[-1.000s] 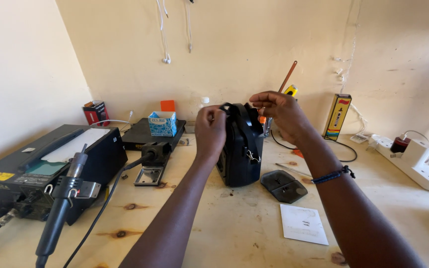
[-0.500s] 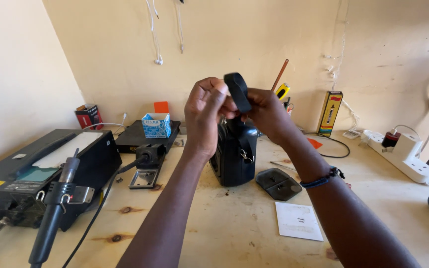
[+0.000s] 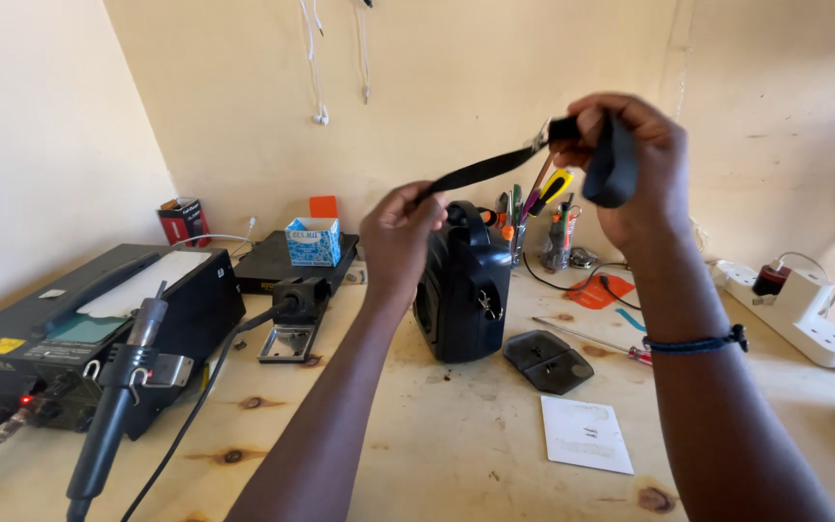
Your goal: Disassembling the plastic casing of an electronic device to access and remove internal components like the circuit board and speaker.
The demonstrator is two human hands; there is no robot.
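Observation:
A black carry strap stretches taut between my two hands above the wooden bench. My left hand pinches its lower end just above a black boxy device that stands upright on the bench. My right hand is raised higher and to the right, gripping the strap's other end, which loops around my fingers. A black cover plate lies on the bench right of the device.
A hot-air rework station with its handle stands at the left. A small blue box, a red can, a cup of tools, a screwdriver, a white paper and a white power strip surround the device.
My hands have drawn apart, the right one rising up and to the right. The strap, bunched at the device's top before, is now pulled out straight between them.

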